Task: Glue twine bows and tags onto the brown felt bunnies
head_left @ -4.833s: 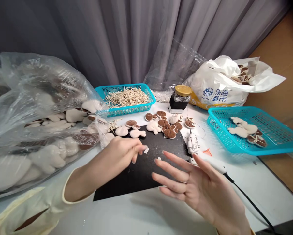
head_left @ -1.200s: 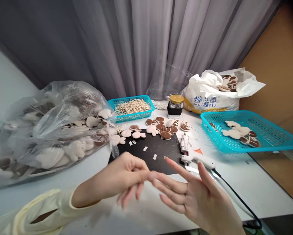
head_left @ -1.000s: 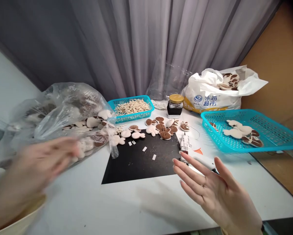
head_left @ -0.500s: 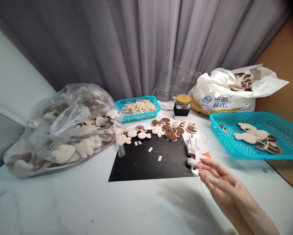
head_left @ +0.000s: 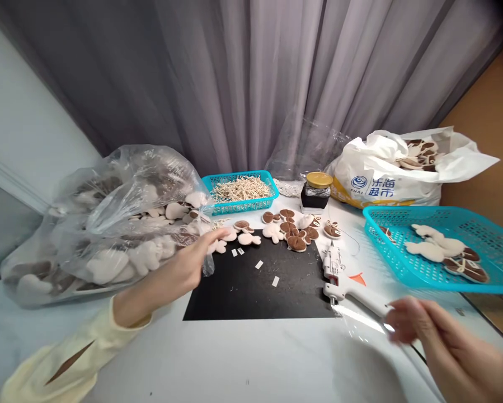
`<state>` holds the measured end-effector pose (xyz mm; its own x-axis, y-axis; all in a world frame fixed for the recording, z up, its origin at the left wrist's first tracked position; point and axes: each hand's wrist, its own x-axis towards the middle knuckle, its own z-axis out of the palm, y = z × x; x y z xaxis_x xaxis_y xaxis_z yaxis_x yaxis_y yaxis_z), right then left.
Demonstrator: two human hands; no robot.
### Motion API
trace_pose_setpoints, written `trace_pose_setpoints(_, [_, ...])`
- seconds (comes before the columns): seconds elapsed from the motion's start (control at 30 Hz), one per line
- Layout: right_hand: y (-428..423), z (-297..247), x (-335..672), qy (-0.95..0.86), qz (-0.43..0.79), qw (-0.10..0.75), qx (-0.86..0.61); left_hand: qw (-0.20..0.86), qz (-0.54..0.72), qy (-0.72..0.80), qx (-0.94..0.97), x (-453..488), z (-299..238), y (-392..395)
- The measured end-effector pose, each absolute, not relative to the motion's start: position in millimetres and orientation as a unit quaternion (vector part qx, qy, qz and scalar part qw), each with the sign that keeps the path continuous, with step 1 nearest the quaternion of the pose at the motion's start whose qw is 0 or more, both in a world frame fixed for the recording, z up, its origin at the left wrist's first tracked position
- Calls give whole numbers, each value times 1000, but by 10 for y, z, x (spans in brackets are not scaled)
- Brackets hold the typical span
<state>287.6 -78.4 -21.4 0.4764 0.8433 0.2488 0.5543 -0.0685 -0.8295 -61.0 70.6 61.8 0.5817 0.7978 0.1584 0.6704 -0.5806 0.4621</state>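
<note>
My left hand [head_left: 188, 260] stretches its fingers toward the loose plush bunny heads by the left corner of the black mat [head_left: 251, 296]. Its index finger points forward and nothing shows in it; the other fingers are partly hidden. My right hand [head_left: 436, 336] is smeared by motion beside the handle end of a white glue gun [head_left: 337, 288], which lies at the mat's right edge. Whether those curled fingers touch the gun cannot be made out. Cream bunny heads [head_left: 272, 232] and brown ones [head_left: 296, 242] lie along the mat's far edge. Small white labels [head_left: 259, 265] are scattered on the mat.
A big clear bag [head_left: 121, 224] of plush pieces stands left. Behind the mat are a blue basket [head_left: 243, 208] of cream cords and a gold-lidded jar [head_left: 316, 190]. On the right are a larger blue basket [head_left: 385, 257] with plush bunnies and a full white bag [head_left: 347, 162].
My left hand has come into view from the lower left. My right hand has moved right and toward me, away from the glue gun's body, uncovering its handle. The view has shifted slightly.
</note>
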Motion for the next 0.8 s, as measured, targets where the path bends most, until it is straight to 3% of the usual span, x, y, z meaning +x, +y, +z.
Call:
trace_pose_setpoints(0.13, [-551,-517,3059,-677,6,279,-681,21,90,320,943,-283,443,1101])
trace_pose_setpoints(0.23, [-410,-709,3050,-711,-37,201,-673,9,82,318,945,-145,330,1298])
trace_pose_setpoints(0.5, [-278,-604,2819,-659,-46,196,-725,112,130,351,921,-89,261,1283])
trace_pose_setpoints(0.6, [-353,-580,2791,-665,-18,252,-703,222,152,365,891,-13,273,1056])
trace_pose_setpoints(0.7, [-503,-552,2693,-652,39,348,-672,548,180,374,727,85,222,828])
trace_pose_setpoints(0.8, [-679,-446,2505,-607,131,421,-661,656,208,366,627,148,133,696])
